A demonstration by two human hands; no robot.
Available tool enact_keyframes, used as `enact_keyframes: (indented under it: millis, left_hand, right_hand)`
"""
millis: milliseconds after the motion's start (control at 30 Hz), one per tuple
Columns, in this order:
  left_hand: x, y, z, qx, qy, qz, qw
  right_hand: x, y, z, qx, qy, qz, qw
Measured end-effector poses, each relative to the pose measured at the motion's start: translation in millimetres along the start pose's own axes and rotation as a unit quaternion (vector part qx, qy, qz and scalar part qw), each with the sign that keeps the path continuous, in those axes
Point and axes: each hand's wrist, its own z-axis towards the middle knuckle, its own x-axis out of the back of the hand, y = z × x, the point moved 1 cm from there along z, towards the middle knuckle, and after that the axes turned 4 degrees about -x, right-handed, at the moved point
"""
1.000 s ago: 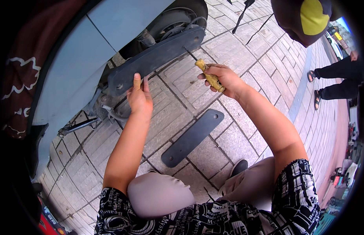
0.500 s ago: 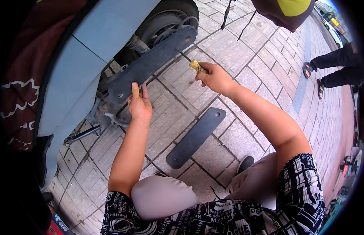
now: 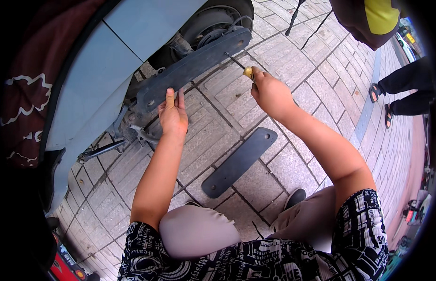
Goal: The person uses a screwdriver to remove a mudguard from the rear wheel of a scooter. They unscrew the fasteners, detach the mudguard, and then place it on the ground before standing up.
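A dark grey plate (image 3: 194,63) runs along the scooter's lower side beside its rear wheel (image 3: 229,14). My left hand (image 3: 173,114) grips the plate's lower left end, thumb on the face, other fingers at the edge. My right hand (image 3: 273,96) is closed round the yellow handle of a screwdriver (image 3: 247,72), whose shaft reaches a fastener (image 3: 227,54) toward the plate's right part; much of the handle is hidden by my fingers. A second dark plate (image 3: 239,162), with holes, lies on the paving below my hands.
The scooter's pale panel (image 3: 96,75), maroon cover (image 3: 26,112) and stand (image 3: 103,150) are at the left. A dark and yellow object (image 3: 368,18) with straps is at the top right. A person's legs in dark trousers (image 3: 405,84) and sandals stand at the right, on the paving (image 3: 321,136).
My right hand has turned on the screwdriver, now showing more of its back, with the handle mostly covered. My left hand stays on the plate. The view has shifted slightly back and forth.
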Motion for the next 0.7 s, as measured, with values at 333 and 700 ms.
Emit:
enact_keyframes:
  millis: [333,700]
  left_hand:
    - [-13,1,-10,0.016,0.038,-0.039,0.998]
    - [-13,0,-10,0.0,0.001,-0.048,0.999]
  right_hand:
    - [-1,14,18,-0.234,-0.259,0.597,0.722]
    - [-17,8,4,-0.041,-0.062,0.239,0.968]
